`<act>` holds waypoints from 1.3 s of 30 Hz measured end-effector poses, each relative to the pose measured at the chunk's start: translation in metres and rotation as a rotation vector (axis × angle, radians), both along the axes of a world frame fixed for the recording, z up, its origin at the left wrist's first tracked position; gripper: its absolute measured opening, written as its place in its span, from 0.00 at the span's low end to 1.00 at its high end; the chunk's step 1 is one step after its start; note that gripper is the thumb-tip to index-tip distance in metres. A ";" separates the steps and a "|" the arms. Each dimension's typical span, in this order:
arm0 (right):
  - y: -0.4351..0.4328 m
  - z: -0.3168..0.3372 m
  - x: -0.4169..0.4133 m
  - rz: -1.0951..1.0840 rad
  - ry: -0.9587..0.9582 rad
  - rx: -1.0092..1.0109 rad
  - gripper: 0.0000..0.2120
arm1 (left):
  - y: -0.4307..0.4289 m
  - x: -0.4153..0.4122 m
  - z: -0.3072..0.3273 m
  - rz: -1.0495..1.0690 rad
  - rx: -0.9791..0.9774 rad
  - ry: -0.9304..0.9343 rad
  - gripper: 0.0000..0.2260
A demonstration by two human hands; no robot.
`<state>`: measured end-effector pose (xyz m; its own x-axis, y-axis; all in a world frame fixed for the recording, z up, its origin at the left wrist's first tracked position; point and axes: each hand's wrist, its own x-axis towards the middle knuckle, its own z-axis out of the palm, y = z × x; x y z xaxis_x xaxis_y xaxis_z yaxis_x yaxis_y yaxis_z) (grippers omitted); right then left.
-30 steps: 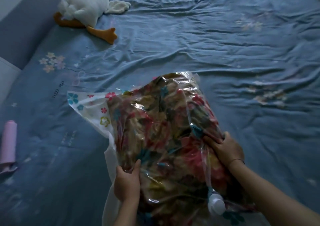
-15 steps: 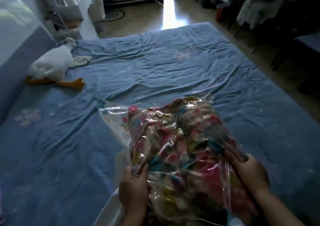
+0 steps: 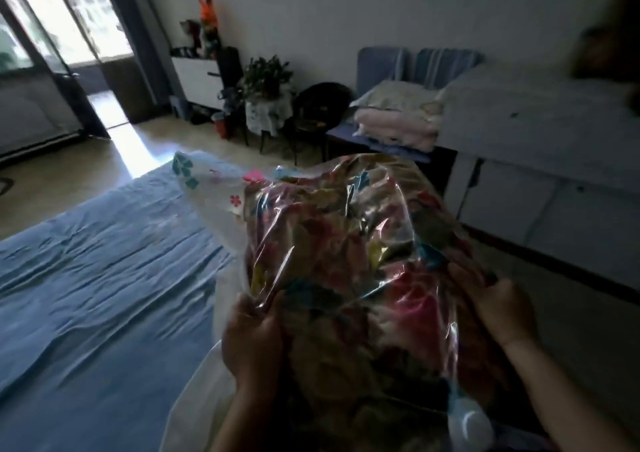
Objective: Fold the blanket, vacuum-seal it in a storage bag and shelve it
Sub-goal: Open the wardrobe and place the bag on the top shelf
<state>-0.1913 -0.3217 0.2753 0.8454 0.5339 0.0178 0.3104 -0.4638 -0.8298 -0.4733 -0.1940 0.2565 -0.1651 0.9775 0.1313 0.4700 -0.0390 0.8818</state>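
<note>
A clear storage bag (image 3: pixel 349 261) holds the folded floral blanket (image 3: pixel 374 299), pressed flat inside it. I hold the bag up off the bed, out in front of me. My left hand (image 3: pixel 252 341) grips the bag's left edge and my right hand (image 3: pixel 498 309) grips its right edge. The bag's white flower-printed end (image 3: pixel 207 181) points away from me. Its round white valve (image 3: pixel 469 425) sits at the near lower right.
The bed with a blue sheet (image 3: pixel 104 278) lies to the left. A low white cabinet (image 3: pixel 540 147) runs along the right. A chair bearing folded bedding (image 3: pixel 398 122) stands ahead, with a potted plant (image 3: pixel 266 77), a dark round chair (image 3: pixel 318 105) and a glass door (image 3: pixel 52 53) beyond.
I have lifted the bag off the bed. My view has swung up and right, from the sheet to the room's far side. Both hands keep their grip.
</note>
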 end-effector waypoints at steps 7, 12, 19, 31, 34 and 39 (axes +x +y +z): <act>-0.102 0.026 0.150 -0.323 -0.013 0.096 0.51 | -0.026 0.204 0.018 -0.302 0.039 0.013 0.18; -0.179 0.031 0.234 -0.527 -0.021 0.113 0.40 | -0.062 0.330 0.029 -0.477 0.023 -0.049 0.19; -0.258 0.035 0.291 -0.781 -0.067 0.024 0.26 | -0.095 0.460 0.043 -0.750 0.086 -0.052 0.16; -0.332 0.054 0.284 -1.371 -0.127 0.087 0.22 | -0.161 0.644 0.075 -1.371 0.167 -0.119 0.18; -0.358 0.062 0.269 -1.537 -0.136 0.065 0.25 | -0.202 0.673 0.083 -1.499 0.202 -0.115 0.18; -0.415 0.071 0.252 -1.747 -0.148 0.017 0.36 | -0.289 0.709 0.091 -1.692 0.209 -0.164 0.18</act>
<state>0.0610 -0.7362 0.3463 0.3678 -0.9198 0.1367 -0.4316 -0.2990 -0.8511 0.2357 -0.4830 0.3471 0.9330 0.0343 0.3583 -0.3009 -0.4722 0.8286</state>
